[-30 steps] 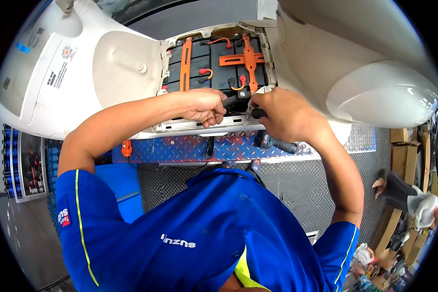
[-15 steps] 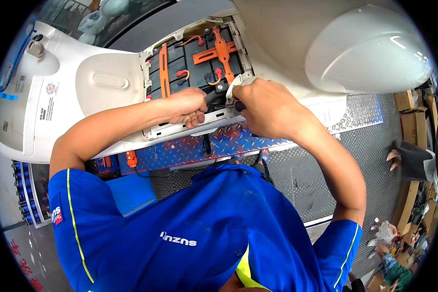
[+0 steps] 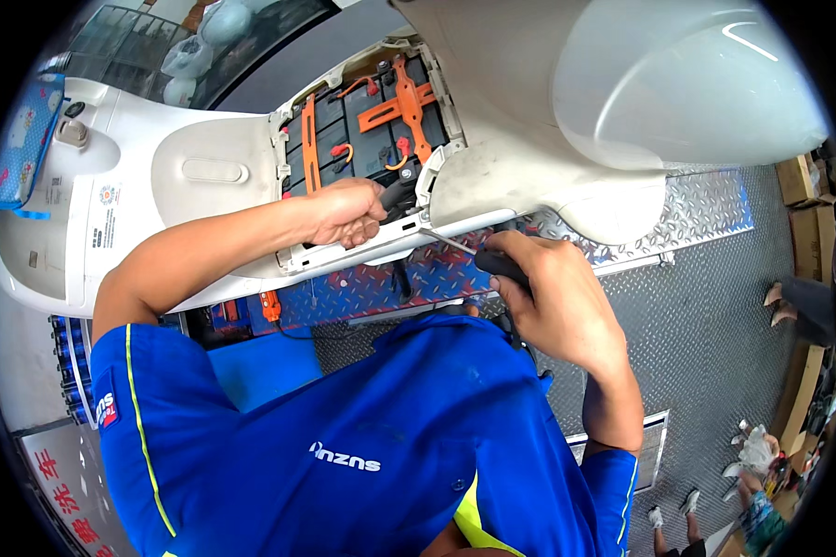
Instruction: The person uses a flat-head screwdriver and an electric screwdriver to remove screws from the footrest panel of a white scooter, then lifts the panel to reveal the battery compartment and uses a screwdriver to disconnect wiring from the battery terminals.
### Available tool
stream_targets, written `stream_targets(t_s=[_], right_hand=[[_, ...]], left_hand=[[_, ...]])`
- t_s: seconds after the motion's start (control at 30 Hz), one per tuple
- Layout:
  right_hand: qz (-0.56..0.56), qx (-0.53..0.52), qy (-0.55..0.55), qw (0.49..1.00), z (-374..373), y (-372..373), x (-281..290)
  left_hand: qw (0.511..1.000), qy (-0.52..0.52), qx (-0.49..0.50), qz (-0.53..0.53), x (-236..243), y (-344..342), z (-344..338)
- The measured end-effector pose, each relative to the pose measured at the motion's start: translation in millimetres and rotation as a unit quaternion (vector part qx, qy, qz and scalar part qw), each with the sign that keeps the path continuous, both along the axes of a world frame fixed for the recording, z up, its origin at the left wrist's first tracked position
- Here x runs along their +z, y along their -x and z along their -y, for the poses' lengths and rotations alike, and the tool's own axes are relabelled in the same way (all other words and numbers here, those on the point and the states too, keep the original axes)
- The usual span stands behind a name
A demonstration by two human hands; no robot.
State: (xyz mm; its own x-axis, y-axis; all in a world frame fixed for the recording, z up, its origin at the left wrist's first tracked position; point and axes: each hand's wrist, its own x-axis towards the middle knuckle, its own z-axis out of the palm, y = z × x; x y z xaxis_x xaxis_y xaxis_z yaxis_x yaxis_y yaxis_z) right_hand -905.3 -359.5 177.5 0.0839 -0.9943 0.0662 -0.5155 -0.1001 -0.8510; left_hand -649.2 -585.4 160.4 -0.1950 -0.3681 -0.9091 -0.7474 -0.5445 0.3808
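My left hand (image 3: 351, 213) is closed at the near right corner of a battery compartment in a cream-white scooter body (image 3: 506, 139). Between its thumb and fingers is a black part (image 3: 398, 193), perhaps a cable or connector; the fingers hide most of it. A screwdriver (image 3: 502, 265) with a black handle and thin metal shaft is gripped in my right hand (image 3: 562, 292). Its shaft points left, and the tip end lies at the compartment's near rim (image 3: 344, 249). Inside sit dark batteries (image 3: 370, 130) with orange straps (image 3: 310, 144) and short orange wires with red terminal caps.
A blue diamond-plate ramp (image 3: 344, 290) runs beneath the scooter. An orange hand control (image 3: 269, 305) hangs on its near side. A grey textured floor (image 3: 687, 325) lies to the right, with cardboard boxes (image 3: 797, 181) and other people's legs and feet at the far right.
My right hand has drawn back from the compartment corner toward me and to the right, bringing the screwdriver's shaft into sight. My left hand stays at the corner. The view has shifted slightly.
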Motion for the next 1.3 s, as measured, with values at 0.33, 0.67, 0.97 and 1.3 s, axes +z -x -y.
stream_targets(t_s=[0.33, 0.67, 0.97, 1.3], right_hand=[[0.085, -0.006, -0.015, 0.996, -18, -3, -21], [0.107, 0.045, -0.066, 0.991, -20, -20, -38], [0.033, 0.052, -0.111, 0.992, -26, -27, -67], [-0.021, 0.071, -0.147, 0.986, -12, -59, -84]], left_hand=[[0.997, -0.059, 0.040, -0.009, -1, -4, 6], [0.987, -0.151, 0.036, -0.034, -8, -18, 25], [0.889, 0.358, -0.281, 0.050, 9, -16, -14], [0.784, 0.497, -0.369, 0.048, -17, -23, -27]])
